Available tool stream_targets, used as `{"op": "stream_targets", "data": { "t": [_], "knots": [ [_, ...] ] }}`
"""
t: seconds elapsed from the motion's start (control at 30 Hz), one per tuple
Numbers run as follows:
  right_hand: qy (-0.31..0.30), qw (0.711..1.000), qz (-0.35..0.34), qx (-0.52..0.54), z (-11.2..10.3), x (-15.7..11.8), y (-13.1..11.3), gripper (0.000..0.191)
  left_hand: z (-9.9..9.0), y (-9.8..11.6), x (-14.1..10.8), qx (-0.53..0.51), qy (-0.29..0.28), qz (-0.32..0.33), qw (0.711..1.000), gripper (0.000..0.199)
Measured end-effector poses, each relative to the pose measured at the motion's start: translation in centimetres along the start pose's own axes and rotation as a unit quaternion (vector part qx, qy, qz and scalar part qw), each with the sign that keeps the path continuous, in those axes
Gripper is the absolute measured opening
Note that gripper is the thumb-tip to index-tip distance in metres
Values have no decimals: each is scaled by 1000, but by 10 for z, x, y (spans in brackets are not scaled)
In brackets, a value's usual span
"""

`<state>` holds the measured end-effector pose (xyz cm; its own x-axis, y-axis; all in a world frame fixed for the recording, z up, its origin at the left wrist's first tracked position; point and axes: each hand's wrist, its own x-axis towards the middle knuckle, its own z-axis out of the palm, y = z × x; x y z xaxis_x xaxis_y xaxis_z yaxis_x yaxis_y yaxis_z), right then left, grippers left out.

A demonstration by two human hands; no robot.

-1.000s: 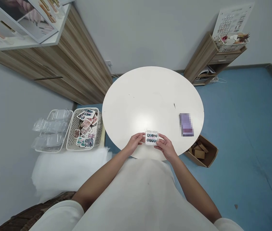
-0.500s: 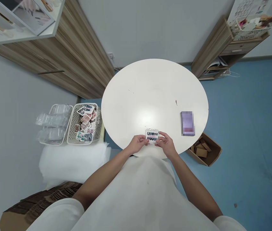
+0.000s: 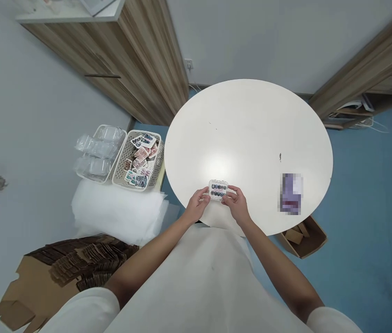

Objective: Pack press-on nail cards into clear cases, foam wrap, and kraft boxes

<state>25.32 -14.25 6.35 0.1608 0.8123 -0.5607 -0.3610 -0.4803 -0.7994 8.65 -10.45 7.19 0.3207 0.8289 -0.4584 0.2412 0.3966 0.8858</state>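
Observation:
A small clear case of press-on nails [image 3: 218, 189], dark and patterned in two rows, is held between my two hands just above the near edge of the round white table [image 3: 251, 115]. The fingers of my left hand [image 3: 197, 203] pinch its left side. On the right side and lower right corner, my right hand [image 3: 236, 202] grips it with thumb and fingers. The case faces up and looks closed. A pixelated purple object [image 3: 290, 194] lies on the table to the right of my hands.
Left of the table stand a white basket [image 3: 115, 178] of nail cards and another basket [image 3: 78, 174] with clear plastic packs. White sheets [image 3: 112, 208] and folded brown cardboard [image 3: 88, 263] lie nearer me. A cardboard box [image 3: 315, 247] sits on the floor at right.
My view has turned left, so the table and baskets appear shifted right. Both hands still hold the nail case, which seems tilted slightly differently.

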Motion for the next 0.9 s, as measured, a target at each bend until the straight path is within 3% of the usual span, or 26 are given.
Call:
{"op": "stream_targets", "data": {
  "t": [0.17,0.47,0.7,0.9],
  "knots": [
    [16,998,-4,-53,49,19,6,47,-35,-3,8,15,43,-6,999,48],
    [58,985,-1,-160,133,57,27,57,-109,-29,42,45,88,-32,995,55],
    [63,974,-11,-217,162,89,34,56,-136,-40,73,82,97,-46,991,56],
    [70,963,-24,-260,174,108,29,54,-148,-32,88,108,78,-38,990,57]
  ]
}}
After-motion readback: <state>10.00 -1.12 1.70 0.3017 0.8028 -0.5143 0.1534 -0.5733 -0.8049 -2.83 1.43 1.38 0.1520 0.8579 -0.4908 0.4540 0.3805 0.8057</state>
